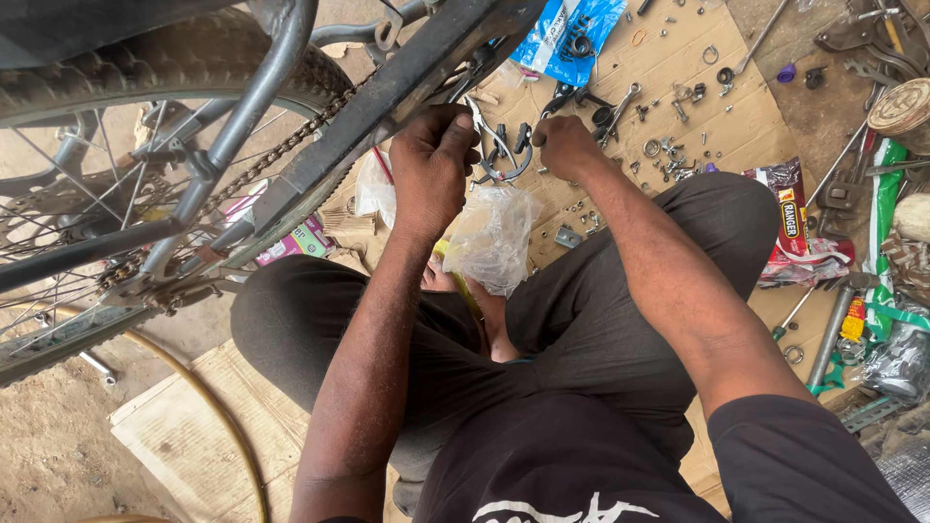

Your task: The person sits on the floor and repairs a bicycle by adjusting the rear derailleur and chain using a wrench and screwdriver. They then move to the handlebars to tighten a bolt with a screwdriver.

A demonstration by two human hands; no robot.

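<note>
Left hand (433, 165) gripping silver metal pliers (481, 124) beside black bicycle frame bar (387, 102); right hand (565, 145) clenching around curved grey metal brake caliper (509, 160); clear crumpled plastic bag (492, 237) lying underneath.

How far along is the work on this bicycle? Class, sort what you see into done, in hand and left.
Done: the bicycle frame is up with its chain on the rear wheel. In hand: the left hand and right hand hold a metal brake part by the frame. Left: loose nuts and washers and a wrench lie on the cardboard.
</note>
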